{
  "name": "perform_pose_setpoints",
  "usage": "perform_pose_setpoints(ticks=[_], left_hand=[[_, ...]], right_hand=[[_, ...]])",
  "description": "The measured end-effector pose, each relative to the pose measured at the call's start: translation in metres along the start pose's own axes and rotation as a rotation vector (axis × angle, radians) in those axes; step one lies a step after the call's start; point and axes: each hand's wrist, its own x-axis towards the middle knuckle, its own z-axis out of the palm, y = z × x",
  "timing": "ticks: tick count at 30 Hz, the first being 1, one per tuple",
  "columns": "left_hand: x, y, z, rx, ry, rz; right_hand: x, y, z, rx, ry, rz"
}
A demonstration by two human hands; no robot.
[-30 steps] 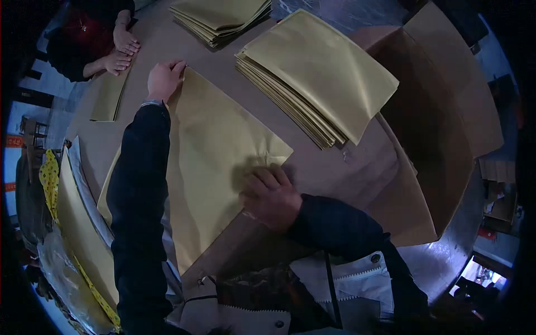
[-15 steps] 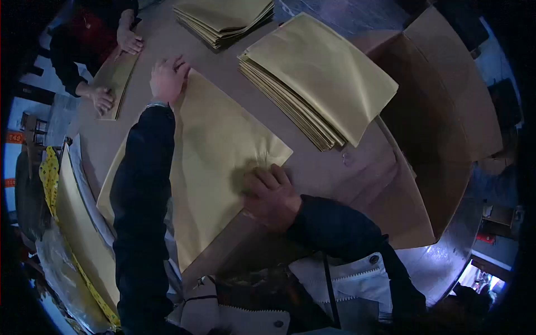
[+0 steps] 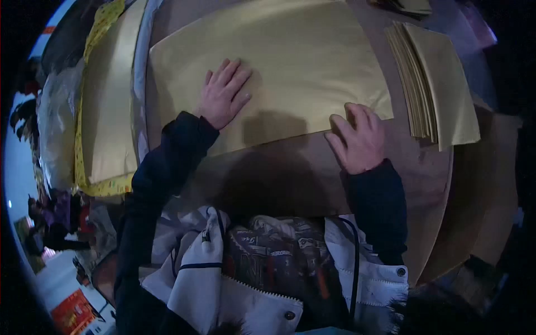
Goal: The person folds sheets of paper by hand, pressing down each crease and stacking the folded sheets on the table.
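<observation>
A large gold paper sheet [image 3: 290,61] lies flat on the brown tabletop [image 3: 301,176] before me. My left hand [image 3: 225,96] rests on the sheet's left part, fingers spread and holding nothing. At the near edge, close to the right corner, my right hand [image 3: 362,137] has its fingers apart, with the fingertips over the paper. Just beyond that corner stands a pile of folded gold sheets [image 3: 446,84].
To the left, a flat gold sheet [image 3: 111,106] lies on yellow patterned wrapping [image 3: 81,151], with clear plastic [image 3: 58,123] beside it. An open cardboard box [image 3: 474,190] stands at the right. More folded gold paper [image 3: 413,5] shows at the top right edge.
The view has swung, and the co-worker is out of sight. My left hand has left the sheet's far corner for its surface. My right hand is now at the near right corner.
</observation>
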Motion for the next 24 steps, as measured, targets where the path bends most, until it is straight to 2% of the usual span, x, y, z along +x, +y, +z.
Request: perform_pose_setpoints(ticks=[2,5,8,10,12,13,15,18,20,22,24], left_hand=[[-0.039,-0.038,-0.005,0.019,0.015,-0.148],[-0.085,-0.087,-0.007,0.013,0.098,-0.202],[-0.112,-0.104,-0.024,-0.021,0.088,-0.257],[-0.118,-0.100,-0.039,-0.099,0.160,-0.251],[-0.124,-0.098,-0.047,-0.078,0.023,-0.285],[-0.127,-0.100,-0.042,-0.065,0.123,-0.257],[-0.121,-0.082,-0.052,-0.011,0.105,-0.305],[-0.093,-0.054,-0.046,0.004,0.054,-0.243],[-0.065,-0.025,-0.020,-0.147,0.037,-0.081],[-0.047,0.008,-0.012,-0.161,-0.008,0.018],[-0.029,0.017,-0.010,-0.136,-0.074,0.020]], right_hand=[[0.000,-0.001,0.001,0.024,0.000,-0.030],[0.000,0.003,0.006,-0.042,-0.002,-0.046],[0.000,-0.001,-0.001,-0.063,-0.026,-0.056],[0.000,0.002,0.001,-0.078,-0.042,-0.050],[0.000,-0.001,0.001,-0.055,-0.053,-0.045],[0.002,-0.002,0.000,-0.062,-0.060,-0.035],[0.000,0.004,0.003,-0.103,-0.064,-0.031],[-0.001,0.009,0.005,-0.101,-0.086,-0.034],[-0.003,0.017,0.008,-0.083,-0.087,-0.045],[-0.003,0.018,0.007,-0.109,-0.124,-0.040],[0.001,0.012,0.001,-0.087,-0.155,-0.043]])
